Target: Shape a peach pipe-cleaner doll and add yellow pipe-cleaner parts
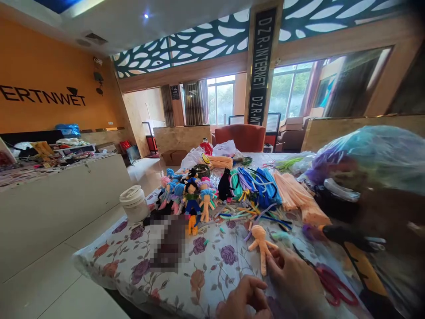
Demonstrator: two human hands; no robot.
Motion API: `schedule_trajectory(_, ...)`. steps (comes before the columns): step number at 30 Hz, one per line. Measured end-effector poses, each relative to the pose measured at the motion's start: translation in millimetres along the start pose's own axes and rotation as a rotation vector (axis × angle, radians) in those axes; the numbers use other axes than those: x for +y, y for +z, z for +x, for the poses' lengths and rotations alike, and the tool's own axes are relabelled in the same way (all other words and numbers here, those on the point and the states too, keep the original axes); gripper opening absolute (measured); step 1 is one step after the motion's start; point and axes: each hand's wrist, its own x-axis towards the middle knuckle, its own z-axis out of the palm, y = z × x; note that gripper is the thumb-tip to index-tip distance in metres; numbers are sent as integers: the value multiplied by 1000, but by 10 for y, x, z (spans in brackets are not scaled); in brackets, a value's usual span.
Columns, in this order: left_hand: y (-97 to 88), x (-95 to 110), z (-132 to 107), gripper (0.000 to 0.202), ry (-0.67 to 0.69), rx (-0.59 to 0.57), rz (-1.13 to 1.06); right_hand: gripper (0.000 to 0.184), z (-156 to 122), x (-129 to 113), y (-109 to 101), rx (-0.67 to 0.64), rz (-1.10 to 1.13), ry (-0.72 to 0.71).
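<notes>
One peach doll (259, 235) lies ahead of the left hand (246, 297), which is free with fingers loosely curled; the right hand (294, 274) pinches its lower body. Right of the right hand: one pair of red-handled scissors (333, 290), one black-and-yellow tool (360, 261).

Daylight glares through the windows (221, 104), while the dim right edge is stretched and apparently blurred.

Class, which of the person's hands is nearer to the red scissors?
Right: the right hand is just beside the scissors; the left hand is farther off, on the right hand's other side.
</notes>
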Motion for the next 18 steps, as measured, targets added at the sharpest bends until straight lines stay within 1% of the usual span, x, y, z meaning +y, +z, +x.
schedule_trajectory(3, -47, -47, 51, 37, 8, -53, -116, 31, -32, -59, -1, 19, -10, 20)
schedule_trajectory(6, -67, -27, 67, 32, 36, -38, -187, 31, -55, -85, -4, 70, 39, 14)
schedule_trajectory(8, -73, 35, 74, 28, 42, 5, -193, 31, -69, -75, 13, 120, 110, -24)
schedule_trajectory(12, -97, 154, 120, 18, 7, 152, -206, 35, -112, -64, 68, 209, 256, -99)
schedule_trajectory(15, -129, 151, 181, 18, -54, 210, -254, 36, -179, -126, 90, 262, 349, -144)
schedule_trajectory(18, -151, 112, 233, 25, -59, 222, -321, 32, -268, -226, 100, 279, 410, -184)
